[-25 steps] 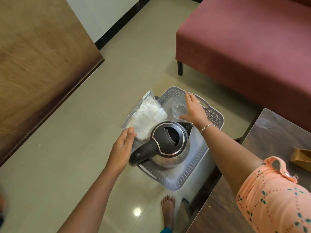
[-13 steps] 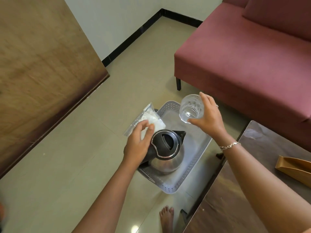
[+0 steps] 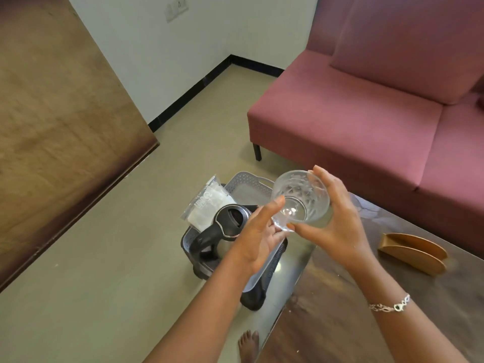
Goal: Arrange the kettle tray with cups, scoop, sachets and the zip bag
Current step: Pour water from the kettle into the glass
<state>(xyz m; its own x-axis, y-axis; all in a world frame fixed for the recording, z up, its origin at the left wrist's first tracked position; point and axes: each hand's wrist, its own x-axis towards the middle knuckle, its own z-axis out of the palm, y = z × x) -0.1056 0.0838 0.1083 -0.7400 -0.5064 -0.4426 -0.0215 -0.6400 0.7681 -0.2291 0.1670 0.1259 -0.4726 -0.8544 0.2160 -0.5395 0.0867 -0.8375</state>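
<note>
A grey perforated tray (image 3: 242, 180) stands on the floor. In it sits a steel kettle (image 3: 225, 226) with a black handle and open top. A clear zip bag (image 3: 207, 205) with white contents leans on the tray's left rim. My right hand (image 3: 332, 221) holds a clear patterned glass cup (image 3: 301, 197) tilted above the tray, its mouth facing me. My left hand (image 3: 259, 234) is under the cup with fingers spread, and its fingertips touch the cup's lower edge. Part of the tray is hidden behind my hands.
A dark wooden table (image 3: 366, 297) with a gold curved holder (image 3: 413, 250) is at the right. A maroon sofa (image 3: 366, 113) stands behind. A brown wooden panel (image 3: 60, 113) fills the left. A bare foot (image 3: 248, 344) is on the tiled floor.
My right hand lifted the glass cup out of the tray and raised it towards me. My left hand left the zip bag and came up under the cup.
</note>
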